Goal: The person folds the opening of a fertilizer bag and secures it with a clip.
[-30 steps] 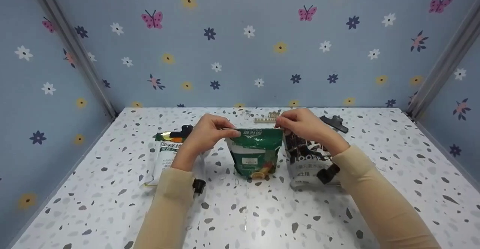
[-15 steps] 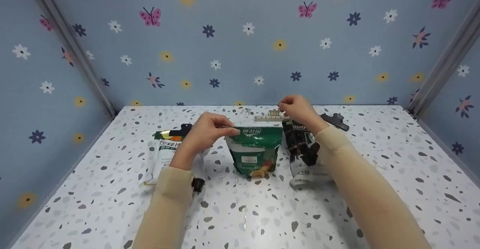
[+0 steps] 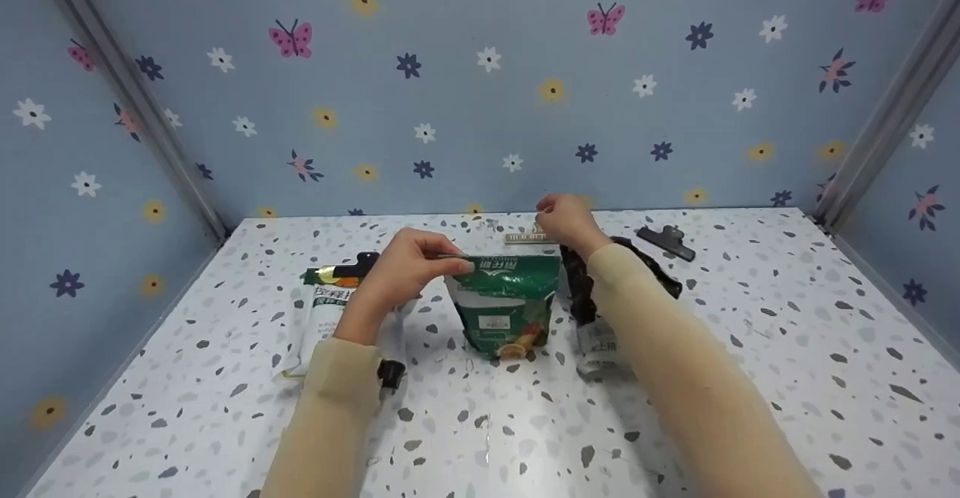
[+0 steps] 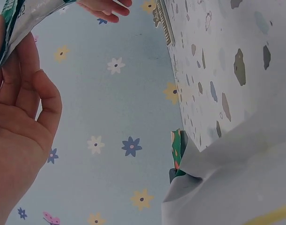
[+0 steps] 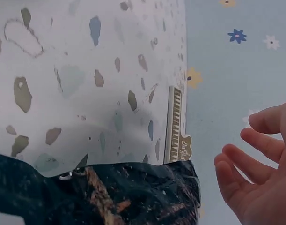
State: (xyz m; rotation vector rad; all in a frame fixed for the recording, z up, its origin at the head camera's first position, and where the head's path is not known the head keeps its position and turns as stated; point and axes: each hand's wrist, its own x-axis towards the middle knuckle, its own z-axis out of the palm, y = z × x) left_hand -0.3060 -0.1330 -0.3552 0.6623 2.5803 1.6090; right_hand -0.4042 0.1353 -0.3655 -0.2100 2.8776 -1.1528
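Observation:
My left hand (image 3: 405, 269) pinches the upper left corner of a green pouch (image 3: 506, 288) that stands at the middle of the table, fruit printed on its lower part. In the left wrist view, the thumb and fingers lie on either face of the pouch's edge (image 4: 25, 28). Raised behind the pouch's right corner is my right hand (image 3: 568, 219), holding nothing. The right wrist view shows its fingers (image 5: 245, 164) loosely bent and spread. Below my right forearm stands a black and grey printed bag (image 3: 598, 342), partly hidden by the sleeve.
A white packet (image 3: 319, 333) with a black clip (image 3: 366, 264) across its top lies left. Another black clip (image 3: 666, 243) rests at the back right. A narrow strip with a piano-key pattern (image 3: 527, 238) lies near the flowered back wall (image 3: 480, 130).
My right hand has let go of the pouch's right corner, risen and moved back, then shifted left behind it. My left hand keeps its pinch on the pouch.

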